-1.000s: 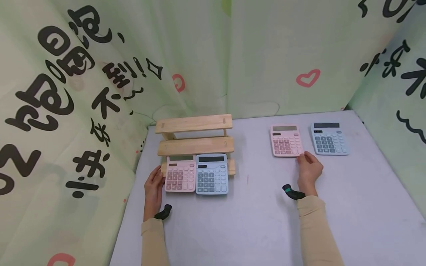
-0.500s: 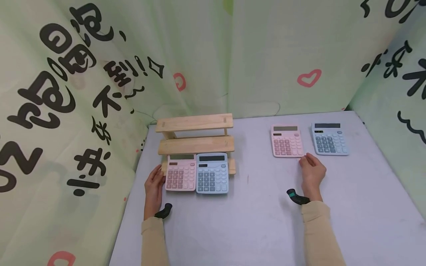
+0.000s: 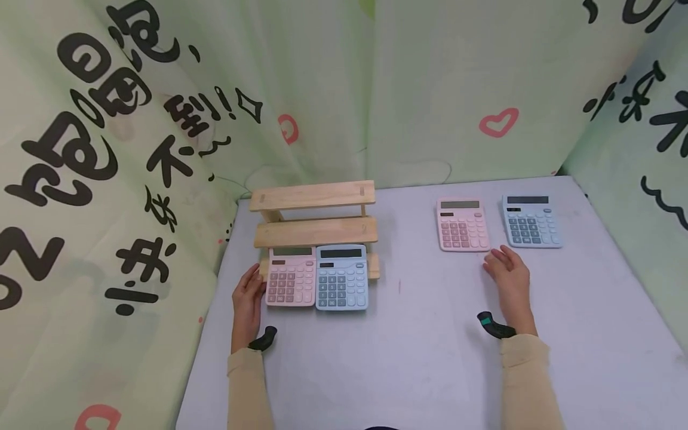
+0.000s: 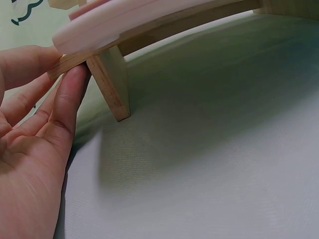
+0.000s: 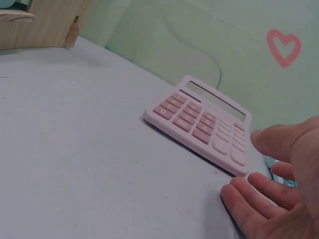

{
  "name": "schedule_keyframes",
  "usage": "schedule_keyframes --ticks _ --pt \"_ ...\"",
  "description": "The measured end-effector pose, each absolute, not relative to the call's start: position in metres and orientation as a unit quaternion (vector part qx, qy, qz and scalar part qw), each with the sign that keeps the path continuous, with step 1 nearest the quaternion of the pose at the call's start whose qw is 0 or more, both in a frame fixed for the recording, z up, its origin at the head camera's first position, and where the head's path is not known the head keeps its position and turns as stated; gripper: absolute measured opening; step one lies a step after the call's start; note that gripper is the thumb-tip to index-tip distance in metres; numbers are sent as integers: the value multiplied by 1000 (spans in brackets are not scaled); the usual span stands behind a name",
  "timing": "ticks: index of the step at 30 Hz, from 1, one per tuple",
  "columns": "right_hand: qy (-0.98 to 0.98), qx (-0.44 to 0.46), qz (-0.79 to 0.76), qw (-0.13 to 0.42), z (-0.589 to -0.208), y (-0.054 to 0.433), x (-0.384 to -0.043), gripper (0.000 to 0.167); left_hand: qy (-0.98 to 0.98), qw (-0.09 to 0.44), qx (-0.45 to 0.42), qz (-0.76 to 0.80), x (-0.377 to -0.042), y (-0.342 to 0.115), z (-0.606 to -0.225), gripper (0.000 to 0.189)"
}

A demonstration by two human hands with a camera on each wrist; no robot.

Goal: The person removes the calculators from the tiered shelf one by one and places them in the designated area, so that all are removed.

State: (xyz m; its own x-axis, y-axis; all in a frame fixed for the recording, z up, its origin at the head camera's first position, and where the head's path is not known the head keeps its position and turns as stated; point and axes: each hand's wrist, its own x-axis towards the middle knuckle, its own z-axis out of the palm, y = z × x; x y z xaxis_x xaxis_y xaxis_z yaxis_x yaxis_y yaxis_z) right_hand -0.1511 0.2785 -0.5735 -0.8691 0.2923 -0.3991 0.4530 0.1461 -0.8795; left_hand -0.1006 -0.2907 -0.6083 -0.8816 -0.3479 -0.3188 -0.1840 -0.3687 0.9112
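Observation:
My left hand [image 3: 249, 301] pinches the left end of the lowest board of a wooden stepped rack [image 3: 316, 232]. In the left wrist view the thumb lies over the board [image 4: 70, 63] and fingers sit beneath it. A pink calculator [image 3: 291, 276] and a blue calculator [image 3: 342, 277] lean side by side on that lowest step. At the right, my right hand [image 3: 510, 286] holds nothing, its fingers apart just below the lower right corner of a second pink calculator [image 3: 463, 225]. The right wrist view shows this calculator [image 5: 199, 124] flat on the table, thumb and fingers spread near its corner.
A second blue calculator [image 3: 531, 221] lies to the right of the pink one. The white table [image 3: 408, 352] ends at pale green curtains [image 3: 430, 89] at the back and both sides. A dark band sits on each wrist.
My right hand has drawn slightly right from the pink calculator's lower corner, and its thumb and fingers have spread. The left hand stays on the rack.

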Motion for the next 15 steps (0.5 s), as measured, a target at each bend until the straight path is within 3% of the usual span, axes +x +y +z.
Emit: schedule_keyframes --ticks 6,15 --pt "779 199 -588 88 -579 286 -142 80 -561 52 239 -791 -101 -291 -607 46" --pt "705 97 -695 108 -583 299 -129 79 -561 58 240 -790 -100 -291 -608 46"
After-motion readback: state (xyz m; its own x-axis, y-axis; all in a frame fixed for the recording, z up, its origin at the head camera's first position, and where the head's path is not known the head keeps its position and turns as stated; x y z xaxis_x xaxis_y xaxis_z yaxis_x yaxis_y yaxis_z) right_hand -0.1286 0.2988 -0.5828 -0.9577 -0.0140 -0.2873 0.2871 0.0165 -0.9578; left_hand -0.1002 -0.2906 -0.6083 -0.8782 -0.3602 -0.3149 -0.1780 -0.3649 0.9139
